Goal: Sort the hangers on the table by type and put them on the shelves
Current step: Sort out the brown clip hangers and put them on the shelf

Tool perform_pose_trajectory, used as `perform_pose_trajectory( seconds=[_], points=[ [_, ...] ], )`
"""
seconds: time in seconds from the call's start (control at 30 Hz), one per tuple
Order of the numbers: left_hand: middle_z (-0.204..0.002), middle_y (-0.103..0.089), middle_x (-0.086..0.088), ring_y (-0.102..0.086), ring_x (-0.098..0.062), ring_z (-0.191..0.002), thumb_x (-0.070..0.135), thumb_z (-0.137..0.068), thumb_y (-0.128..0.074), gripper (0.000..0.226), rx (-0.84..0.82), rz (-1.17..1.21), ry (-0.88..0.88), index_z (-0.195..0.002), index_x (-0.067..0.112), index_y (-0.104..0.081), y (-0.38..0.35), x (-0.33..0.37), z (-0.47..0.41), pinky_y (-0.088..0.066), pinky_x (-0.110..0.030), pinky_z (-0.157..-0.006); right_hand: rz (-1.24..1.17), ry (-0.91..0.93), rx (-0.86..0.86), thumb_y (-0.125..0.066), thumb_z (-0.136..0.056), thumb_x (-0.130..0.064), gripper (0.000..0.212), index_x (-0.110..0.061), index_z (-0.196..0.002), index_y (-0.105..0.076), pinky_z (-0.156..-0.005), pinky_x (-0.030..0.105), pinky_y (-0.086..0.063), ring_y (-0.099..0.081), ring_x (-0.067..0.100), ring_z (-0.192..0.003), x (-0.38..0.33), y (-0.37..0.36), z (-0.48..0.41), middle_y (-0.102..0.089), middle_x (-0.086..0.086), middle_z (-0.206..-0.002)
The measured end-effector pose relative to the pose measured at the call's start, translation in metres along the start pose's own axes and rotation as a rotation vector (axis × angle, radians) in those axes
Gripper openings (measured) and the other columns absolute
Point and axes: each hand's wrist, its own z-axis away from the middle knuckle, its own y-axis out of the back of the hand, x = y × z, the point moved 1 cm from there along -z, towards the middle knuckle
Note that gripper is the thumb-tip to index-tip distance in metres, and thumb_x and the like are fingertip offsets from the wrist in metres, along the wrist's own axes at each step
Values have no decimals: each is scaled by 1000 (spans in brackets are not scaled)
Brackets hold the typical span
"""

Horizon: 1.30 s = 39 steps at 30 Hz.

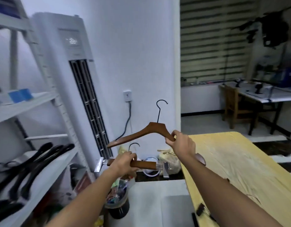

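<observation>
No text, label or number can be read with certainty. The floor-standing air conditioner point(72, 66) has a small lit display point(73, 41) on its upper front panel. Its white glowing characters are too blurred to make out.

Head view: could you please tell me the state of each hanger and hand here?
clip hanger, held level in the air.
coat hanger, held up, hook on top.
left hand, grips the clip hanger's bar.
right hand, grips the coat hanger's end.
black hangers, lying on the shelf.
air conditioner, display lit.
</observation>
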Motion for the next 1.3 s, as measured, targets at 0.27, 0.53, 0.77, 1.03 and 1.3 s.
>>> perform_pose_trajectory(
  seconds=[0.27, 0.53, 0.77, 1.03, 1.3],
  points=[
    [-94, -46, 6, -53, -18, -93, 49, -78, -67, 33, 33, -7, 272, -89, 29, -45, 25, -99, 107, -43, -32, -78, -124, 174, -159, -64, -82, -47, 24, -24, -89, -61, -61, 28, -36, -58, 27, -73, -107, -55, 29, -62, 1, -77],
    [-97, -47, 4, -52, -20, -98, 53, -76, -66, 40, 71, -64, 458, -99, 24, -50, 40, -155, 216, -40, -33, -78, -148, 319, -271, -65, -83, -45, 25, -23, -93, -63, -65, 30, -43, -64, 30, -86, -183, -82, 87, -68, 6, -89],
    [-98, -49, 4, -48, -16, -95, 48, -80, -66, 37, 92, -22, 599, -100, 21, -53, 37, -153, 337, -41, -33, -81, -174, 448, -345, -65, -84, -47, 25, -23, -92, -64, -62, 29, -40, -65, 29, -84, -233, -86, 178, -68, 5, -86],
    [-91, -46, 8, -42, -11, -88, 48, -79, -66, 33, 78, 57, 798, -95, 23, -51, 11, -142, 489, -35, -28, -75, -116, 587, -453, -64, -88, -35, 15, -24, -98, -64, -68, 32, -51, -65, 28, -86, -277, -99, 280, -69, 8, -94],
    [-99, -47, 8, -42, -11, -90, 49, -80, -65, 29, 103, 75, 990, -91, 29, -47, 17, -132, 631, -38, -28, -76, -198, 691, -523, -63, -84, -38, 18, -21, -89, -63, -65, 33, -45, -64, 32, -86, -328, -100, 362, -67, 10, -91]
  ],
)
